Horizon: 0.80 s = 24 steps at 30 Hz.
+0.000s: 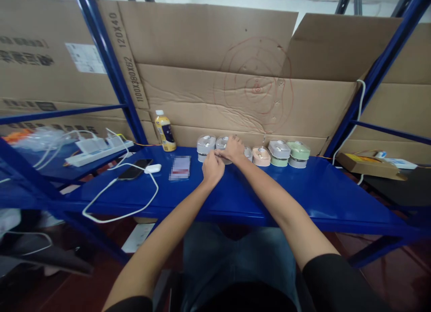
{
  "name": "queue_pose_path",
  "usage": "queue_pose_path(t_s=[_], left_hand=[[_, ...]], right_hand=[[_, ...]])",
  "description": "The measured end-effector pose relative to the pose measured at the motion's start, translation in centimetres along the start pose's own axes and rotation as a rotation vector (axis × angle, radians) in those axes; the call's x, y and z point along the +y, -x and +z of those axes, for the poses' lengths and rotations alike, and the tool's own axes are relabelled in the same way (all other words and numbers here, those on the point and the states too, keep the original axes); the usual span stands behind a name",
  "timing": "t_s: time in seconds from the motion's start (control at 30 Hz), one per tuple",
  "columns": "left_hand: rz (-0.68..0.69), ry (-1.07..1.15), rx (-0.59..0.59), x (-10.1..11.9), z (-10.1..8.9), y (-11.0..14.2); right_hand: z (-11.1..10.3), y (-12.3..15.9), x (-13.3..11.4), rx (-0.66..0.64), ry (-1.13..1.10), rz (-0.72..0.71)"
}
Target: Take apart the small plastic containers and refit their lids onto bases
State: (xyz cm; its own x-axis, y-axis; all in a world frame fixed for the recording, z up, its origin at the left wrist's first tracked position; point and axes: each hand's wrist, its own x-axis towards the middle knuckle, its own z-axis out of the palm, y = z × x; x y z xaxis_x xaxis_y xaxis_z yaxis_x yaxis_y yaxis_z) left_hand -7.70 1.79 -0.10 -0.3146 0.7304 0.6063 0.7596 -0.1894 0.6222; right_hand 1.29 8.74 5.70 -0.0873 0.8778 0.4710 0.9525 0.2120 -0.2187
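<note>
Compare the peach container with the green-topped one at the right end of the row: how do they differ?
The peach container is peach-coloured, while the green-topped one is green above and grey below. The peach container looks lower; the green-topped one stands taller, in two coloured tiers. The peach container has neighbours on both sides, the green-topped one only on its left. Both stand on the blue table.

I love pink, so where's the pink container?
In the head view, the pink container sits on the blue table, right of the right hand, beside the grey-topped stack.
</note>
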Motion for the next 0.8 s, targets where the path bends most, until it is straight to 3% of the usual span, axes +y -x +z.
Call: queue_pose_path(t_s=[0.17, 0.3, 0.4, 0.53, 0.6, 0.67, 0.8], left_hand=[[0.031, 0.153, 0.15, -0.6, 0.4, -0.3], [0.057, 0.228, 0.182, -0.9, 0.7, -0.5], [0.079, 0.301, 0.187, -1.1, 0.7, -0.8], [0.077, 0.463, 0.133, -1.2, 0.8, -1.2], [0.076, 0.566, 0.044, -1.3, 1.2, -1.3], [0.072, 0.669, -0.12, -1.4, 1.7, -1.2], [0.126, 0.772, -0.602, -1.6, 2.2, -0.5]], right_hand=[[2.0, -1.0, -1.7, 0.002, -0.025, 0.107], [1.5, -0.7, -1.0, 0.002, -0.08, 0.101], [-0.4, -0.2, 0.9, 0.015, -0.166, 0.075], [-3.7, 1.5, 6.5, -0.048, -0.382, -0.036], [-5.0, 3.0, 10.0, -0.117, -0.499, -0.197], [-5.8, 4.6, 13.1, -0.254, -0.592, -0.363], [-5.6, 7.1, 16.9, -0.504, -0.67, -0.463]])
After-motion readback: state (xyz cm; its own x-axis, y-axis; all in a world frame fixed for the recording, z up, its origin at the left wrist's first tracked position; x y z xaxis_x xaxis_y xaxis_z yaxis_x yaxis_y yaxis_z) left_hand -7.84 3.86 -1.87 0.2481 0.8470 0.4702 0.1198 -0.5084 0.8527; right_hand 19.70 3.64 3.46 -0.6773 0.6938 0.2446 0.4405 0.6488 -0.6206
